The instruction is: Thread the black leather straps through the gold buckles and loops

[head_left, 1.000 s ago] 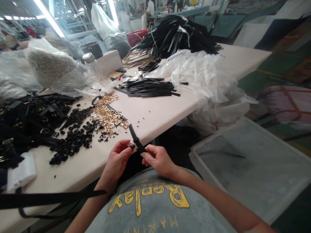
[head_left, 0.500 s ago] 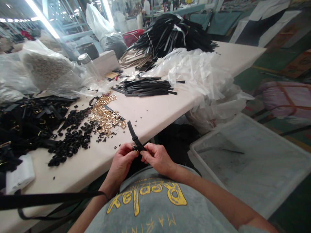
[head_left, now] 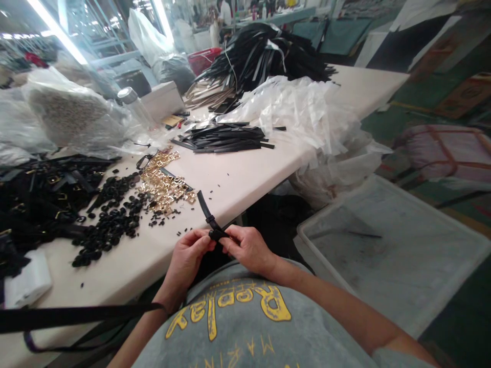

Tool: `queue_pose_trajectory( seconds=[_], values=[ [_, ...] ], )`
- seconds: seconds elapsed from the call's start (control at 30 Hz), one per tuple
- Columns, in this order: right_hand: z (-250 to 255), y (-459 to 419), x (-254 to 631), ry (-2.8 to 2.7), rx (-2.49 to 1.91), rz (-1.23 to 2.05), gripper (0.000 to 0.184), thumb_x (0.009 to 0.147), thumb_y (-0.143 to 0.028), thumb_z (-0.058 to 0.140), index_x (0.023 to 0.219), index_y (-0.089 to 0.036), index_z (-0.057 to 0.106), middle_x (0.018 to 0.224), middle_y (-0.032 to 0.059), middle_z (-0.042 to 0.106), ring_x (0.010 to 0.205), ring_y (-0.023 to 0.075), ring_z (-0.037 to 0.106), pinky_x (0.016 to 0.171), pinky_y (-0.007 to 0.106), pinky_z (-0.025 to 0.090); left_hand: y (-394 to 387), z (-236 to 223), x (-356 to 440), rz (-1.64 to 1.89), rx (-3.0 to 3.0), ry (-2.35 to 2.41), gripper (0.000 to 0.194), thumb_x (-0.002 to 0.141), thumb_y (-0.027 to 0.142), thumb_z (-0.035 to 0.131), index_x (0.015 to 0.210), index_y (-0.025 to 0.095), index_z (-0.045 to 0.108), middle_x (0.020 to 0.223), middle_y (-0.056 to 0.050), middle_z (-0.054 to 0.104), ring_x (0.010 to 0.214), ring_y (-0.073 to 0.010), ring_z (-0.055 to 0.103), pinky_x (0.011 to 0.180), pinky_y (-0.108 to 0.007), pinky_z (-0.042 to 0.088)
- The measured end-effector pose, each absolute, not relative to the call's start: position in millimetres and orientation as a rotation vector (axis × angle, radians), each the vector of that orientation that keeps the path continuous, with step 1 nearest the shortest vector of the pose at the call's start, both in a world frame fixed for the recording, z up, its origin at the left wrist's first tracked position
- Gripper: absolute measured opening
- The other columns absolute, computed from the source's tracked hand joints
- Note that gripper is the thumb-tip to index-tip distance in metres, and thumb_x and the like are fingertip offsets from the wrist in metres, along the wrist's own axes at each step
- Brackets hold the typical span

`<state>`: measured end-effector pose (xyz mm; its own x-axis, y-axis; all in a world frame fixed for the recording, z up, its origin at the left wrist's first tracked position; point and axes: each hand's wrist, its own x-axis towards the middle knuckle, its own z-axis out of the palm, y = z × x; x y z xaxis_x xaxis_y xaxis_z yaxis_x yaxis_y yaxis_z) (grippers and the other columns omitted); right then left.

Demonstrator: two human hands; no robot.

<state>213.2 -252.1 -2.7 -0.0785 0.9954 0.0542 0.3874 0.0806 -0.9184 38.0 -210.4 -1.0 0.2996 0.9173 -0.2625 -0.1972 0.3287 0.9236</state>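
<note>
A narrow black strap with a loop around it is held between my two hands at the table's front edge, its free end pointing up and away. My left hand pinches it, or a small dark part on it, from the left. On the right, my right hand is closed on the same strap, thumb and fingers pressed together. Fingers hide where the strap bends. Left of the hands lie gold buckles and a pile of small round black pieces. Finished-looking black straps with gold buckles are heaped at far left.
Black strips lie in a stack mid-table, before a large bundle of strips. Clear plastic sheeting drapes over the right edge. A pale plastic bin stands low on the right. A white roll sits at left.
The view has shifted slightly, moving the table things a little left in the picture. Both hands stay on the strap, with only small finger movement.
</note>
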Motion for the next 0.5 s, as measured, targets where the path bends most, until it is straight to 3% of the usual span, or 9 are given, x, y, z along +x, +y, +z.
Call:
queue_pose_trajectory(
  seconds=[0.23,0.5],
  values=[
    [-6,-254,213,-1.633,-1.389,1.044,0.020,0.092,-0.027,0.057,0.077,-0.017,0.067,0.065,-0.0022,0.067,0.056,0.0088,0.058,0.056,0.019,0.038,-212,4,31,0.958,1.320,1.105,0.008,0.070,0.022,0.078,0.067,0.018,0.071,0.073,0.000,0.067,0.072,-0.0127,0.058,0.071,-0.022,0.047],
    [-3,-254,216,-1.694,-1.436,1.064,0.018,0.091,-0.026,0.058,0.082,-0.018,0.071,0.064,-0.0020,0.069,0.057,0.0094,0.059,0.057,0.019,0.038,-212,15,27,0.787,1.447,1.111,0.012,0.077,0.029,0.072,0.075,0.018,0.073,0.071,-0.001,0.069,0.065,-0.0132,0.060,0.063,-0.023,0.050]
  ],
)
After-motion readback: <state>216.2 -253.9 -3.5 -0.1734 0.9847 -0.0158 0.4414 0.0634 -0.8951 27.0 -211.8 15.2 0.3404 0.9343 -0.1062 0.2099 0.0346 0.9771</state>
